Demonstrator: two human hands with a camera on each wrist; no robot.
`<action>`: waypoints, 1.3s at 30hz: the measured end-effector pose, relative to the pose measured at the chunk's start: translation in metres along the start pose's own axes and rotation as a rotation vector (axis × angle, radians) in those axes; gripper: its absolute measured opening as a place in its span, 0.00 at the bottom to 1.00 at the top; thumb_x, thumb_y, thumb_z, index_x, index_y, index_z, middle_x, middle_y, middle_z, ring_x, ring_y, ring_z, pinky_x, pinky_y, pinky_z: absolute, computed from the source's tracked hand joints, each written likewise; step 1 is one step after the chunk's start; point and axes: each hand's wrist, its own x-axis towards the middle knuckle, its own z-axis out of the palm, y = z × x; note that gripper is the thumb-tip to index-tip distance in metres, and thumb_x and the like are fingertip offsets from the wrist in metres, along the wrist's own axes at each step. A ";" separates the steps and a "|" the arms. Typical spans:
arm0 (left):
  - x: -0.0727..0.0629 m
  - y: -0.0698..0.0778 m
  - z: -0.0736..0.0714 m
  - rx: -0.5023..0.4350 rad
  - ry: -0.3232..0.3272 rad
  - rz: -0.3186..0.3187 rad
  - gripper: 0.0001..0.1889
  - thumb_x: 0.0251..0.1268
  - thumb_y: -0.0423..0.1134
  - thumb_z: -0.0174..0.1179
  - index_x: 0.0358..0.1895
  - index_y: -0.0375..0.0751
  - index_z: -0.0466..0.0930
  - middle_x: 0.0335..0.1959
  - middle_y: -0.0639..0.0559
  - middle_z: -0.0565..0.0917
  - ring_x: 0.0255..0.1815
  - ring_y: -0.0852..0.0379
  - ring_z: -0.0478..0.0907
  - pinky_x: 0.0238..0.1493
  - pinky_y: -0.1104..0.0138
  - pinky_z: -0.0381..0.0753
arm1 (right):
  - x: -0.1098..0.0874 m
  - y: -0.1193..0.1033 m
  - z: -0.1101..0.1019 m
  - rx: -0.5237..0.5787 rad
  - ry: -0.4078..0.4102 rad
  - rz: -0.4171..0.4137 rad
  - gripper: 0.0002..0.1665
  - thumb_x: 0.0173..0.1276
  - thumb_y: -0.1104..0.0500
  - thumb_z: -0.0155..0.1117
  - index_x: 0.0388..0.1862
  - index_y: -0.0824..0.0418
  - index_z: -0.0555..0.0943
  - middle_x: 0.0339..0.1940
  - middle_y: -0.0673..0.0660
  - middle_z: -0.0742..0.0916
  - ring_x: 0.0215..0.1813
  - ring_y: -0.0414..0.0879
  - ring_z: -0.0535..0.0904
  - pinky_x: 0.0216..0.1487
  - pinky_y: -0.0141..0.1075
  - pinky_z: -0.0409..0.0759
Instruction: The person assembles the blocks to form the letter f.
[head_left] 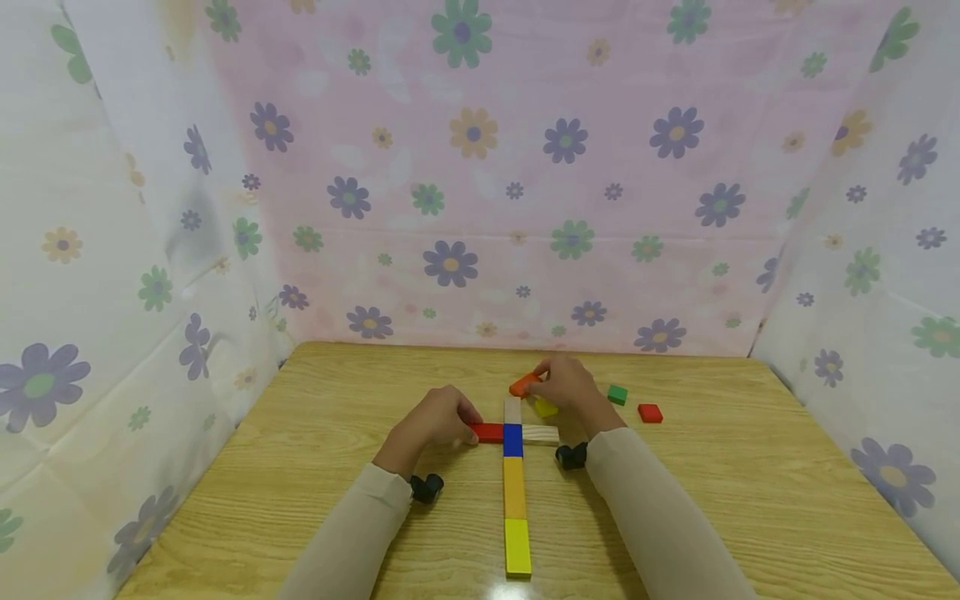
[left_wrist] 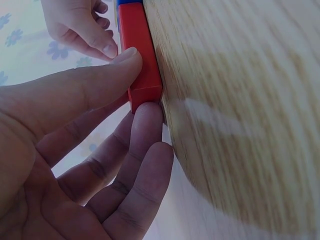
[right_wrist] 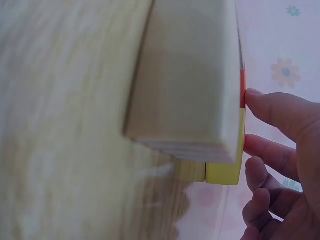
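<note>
A row of blocks lies on the table: a yellow block [head_left: 517,547] nearest, then an orange block [head_left: 513,487], a blue block [head_left: 512,440] and a pale wooden block [head_left: 512,410]. Left of the blue block, my left hand [head_left: 442,417] pinches the outer end of a red block [head_left: 490,432], thumb [left_wrist: 127,62] on top. Another pale wooden block [head_left: 540,434] extends right from the blue one. Beyond the row's far end, my right hand [head_left: 564,385] holds an orange-red block [head_left: 524,385] between thumb and fingers. A yellow piece [head_left: 545,407] lies just below that hand, partly covered.
A small green block [head_left: 617,395] and a small red block [head_left: 650,413] lie to the right of my right hand. Flower-patterned cloth [head_left: 480,208] hangs along the back and both sides of the wooden table [head_left: 337,383].
</note>
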 end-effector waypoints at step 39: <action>-0.003 0.003 0.000 0.012 0.011 0.012 0.10 0.56 0.34 0.78 0.42 0.46 0.93 0.40 0.55 0.90 0.48 0.52 0.82 0.59 0.50 0.82 | -0.012 0.005 -0.003 -0.037 0.034 -0.015 0.20 0.69 0.46 0.73 0.51 0.58 0.89 0.45 0.53 0.90 0.37 0.47 0.80 0.40 0.42 0.80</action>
